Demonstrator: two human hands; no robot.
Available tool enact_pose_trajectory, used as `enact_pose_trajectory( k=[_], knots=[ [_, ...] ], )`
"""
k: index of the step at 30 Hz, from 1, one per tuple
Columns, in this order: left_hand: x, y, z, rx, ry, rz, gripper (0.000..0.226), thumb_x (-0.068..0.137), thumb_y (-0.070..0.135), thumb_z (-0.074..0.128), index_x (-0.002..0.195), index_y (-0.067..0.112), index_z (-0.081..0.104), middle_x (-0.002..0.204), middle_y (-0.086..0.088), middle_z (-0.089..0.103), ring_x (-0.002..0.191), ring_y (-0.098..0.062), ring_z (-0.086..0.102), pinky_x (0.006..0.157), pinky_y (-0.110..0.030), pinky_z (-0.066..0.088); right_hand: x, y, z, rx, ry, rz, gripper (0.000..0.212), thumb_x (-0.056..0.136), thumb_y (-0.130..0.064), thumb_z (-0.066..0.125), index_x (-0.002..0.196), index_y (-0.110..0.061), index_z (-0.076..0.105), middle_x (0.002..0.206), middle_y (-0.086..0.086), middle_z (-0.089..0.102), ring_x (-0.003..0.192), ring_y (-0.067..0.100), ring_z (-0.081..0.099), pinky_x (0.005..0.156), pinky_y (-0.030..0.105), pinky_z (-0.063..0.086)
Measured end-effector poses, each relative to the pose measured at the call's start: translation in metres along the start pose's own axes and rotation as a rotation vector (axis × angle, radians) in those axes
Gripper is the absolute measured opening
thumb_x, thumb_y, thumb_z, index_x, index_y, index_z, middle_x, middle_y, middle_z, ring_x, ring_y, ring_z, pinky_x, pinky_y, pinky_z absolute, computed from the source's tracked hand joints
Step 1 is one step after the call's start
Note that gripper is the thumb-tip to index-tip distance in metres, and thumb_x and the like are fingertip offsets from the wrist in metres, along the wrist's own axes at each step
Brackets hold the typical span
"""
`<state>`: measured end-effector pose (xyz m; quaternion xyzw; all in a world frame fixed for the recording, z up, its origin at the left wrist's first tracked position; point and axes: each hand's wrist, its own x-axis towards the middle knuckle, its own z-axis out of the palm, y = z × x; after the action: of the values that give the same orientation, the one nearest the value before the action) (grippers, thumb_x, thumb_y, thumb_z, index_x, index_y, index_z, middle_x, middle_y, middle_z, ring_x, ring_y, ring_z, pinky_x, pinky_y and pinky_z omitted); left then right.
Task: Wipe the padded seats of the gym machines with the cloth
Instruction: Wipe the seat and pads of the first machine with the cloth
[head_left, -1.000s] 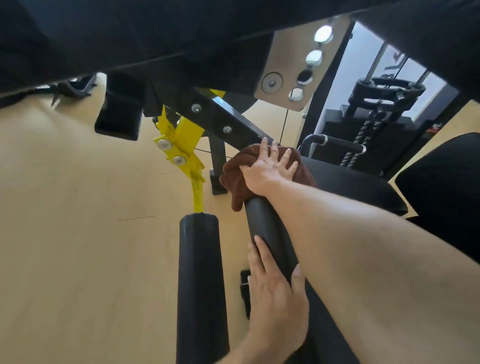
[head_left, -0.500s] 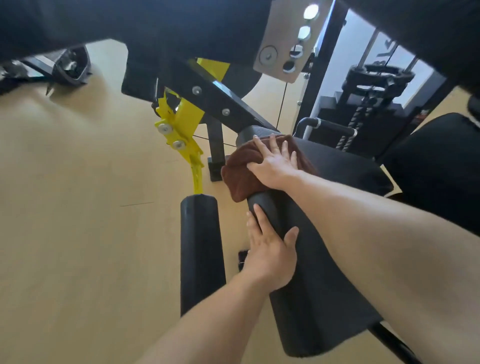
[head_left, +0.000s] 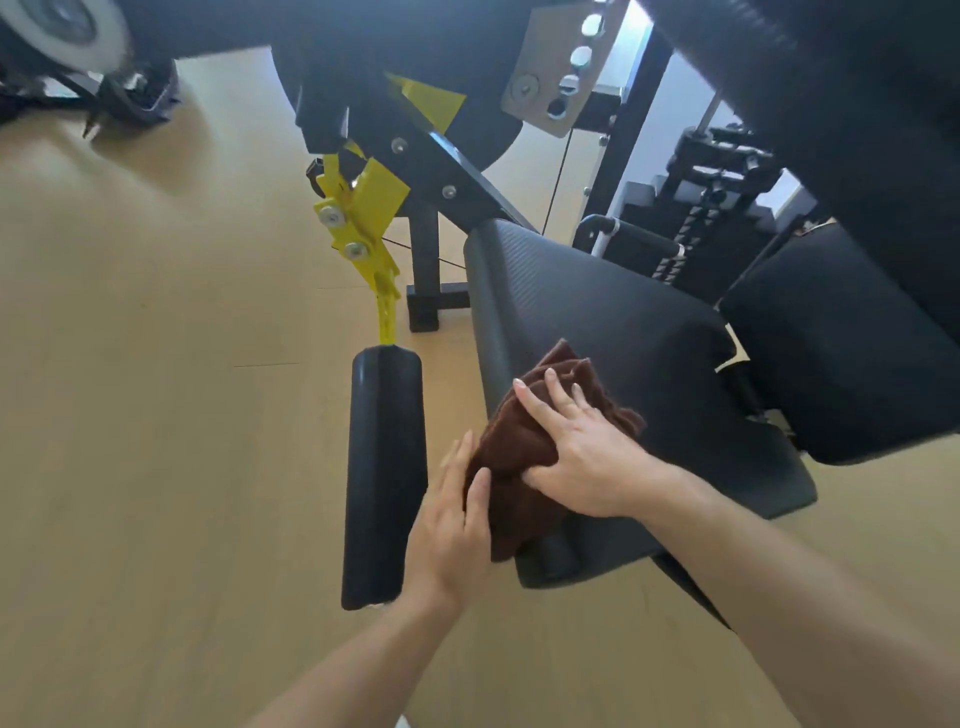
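Head view of a person wiping a gym machine. The right hand (head_left: 582, 452) lies flat on a bunched brown cloth (head_left: 524, 467), fingers straight and slightly spread, thumb tucked against the cloth's near fold; the palm presses the cloth onto the near left part of the black padded seat (head_left: 613, 322). A flat palm spreads pressure over a wide patch of fabric, which suits wiping a broad textured pad. Part of the cloth drapes over the seat's left edge, so the side of the pad is covered as well as the top.

The left hand (head_left: 452, 525) stands beside that edge, fingers straight and together, fingertips touching the hanging part of the cloth. It probably steadies the loose fold against the side of the pad; whether it also bears on the seat itself cannot be told.

Just left of the seat, apart from it, hangs a black foam roller pad (head_left: 384, 478) on a yellow adjustment bracket (head_left: 363, 218) bolted to the black frame (head_left: 457, 171). A second black pad (head_left: 841, 343) sits to the right of the seat, and a weight stack (head_left: 722, 171) stands beyond it. A pale wooden floor (head_left: 156, 415) lies beneath.

Judged from the cloth's position, the near end of this seat is being worked; the second pad and the roller carry no cloth.
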<state>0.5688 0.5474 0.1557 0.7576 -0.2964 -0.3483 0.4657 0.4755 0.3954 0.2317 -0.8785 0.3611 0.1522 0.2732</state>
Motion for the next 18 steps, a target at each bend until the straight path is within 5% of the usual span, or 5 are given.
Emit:
enact_pose_trajectory(
  k=[4,10,18],
  knots=[
    [0.014,0.021,0.019,-0.064,-0.016,-0.07,0.05,0.101,0.058,0.027,0.147,0.045,0.04,0.147,0.019,0.05,0.136,-0.005,0.045,0.116,-0.039,0.038,0.003,-0.003,0.02,-0.025,0.139,0.042,0.084,0.101,-0.053,0.042,0.155,-0.042,-0.021,0.165,-0.007,-0.03,0.151,0.019,-0.028,0.125,0.046,-0.012],
    [0.053,0.035,0.007,-0.041,0.161,-0.214,0.064,0.1,0.06,0.028,0.157,0.041,0.006,0.165,0.011,0.02,0.151,-0.017,0.025,0.118,-0.043,0.028,0.071,-0.029,0.025,-0.227,0.383,0.145,0.077,0.105,-0.051,0.032,0.159,-0.029,-0.018,0.167,0.008,-0.024,0.153,0.039,-0.017,0.125,0.055,-0.006],
    [0.074,0.028,-0.012,0.054,-0.031,-0.037,0.06,0.101,0.053,0.036,0.156,0.042,0.016,0.16,0.02,0.028,0.146,-0.006,0.03,0.118,-0.031,0.024,0.156,-0.026,-0.035,-0.167,0.308,0.002,0.078,0.101,-0.038,0.047,0.161,-0.036,-0.003,0.169,-0.003,-0.018,0.153,0.034,-0.023,0.122,0.059,-0.012]
  ],
)
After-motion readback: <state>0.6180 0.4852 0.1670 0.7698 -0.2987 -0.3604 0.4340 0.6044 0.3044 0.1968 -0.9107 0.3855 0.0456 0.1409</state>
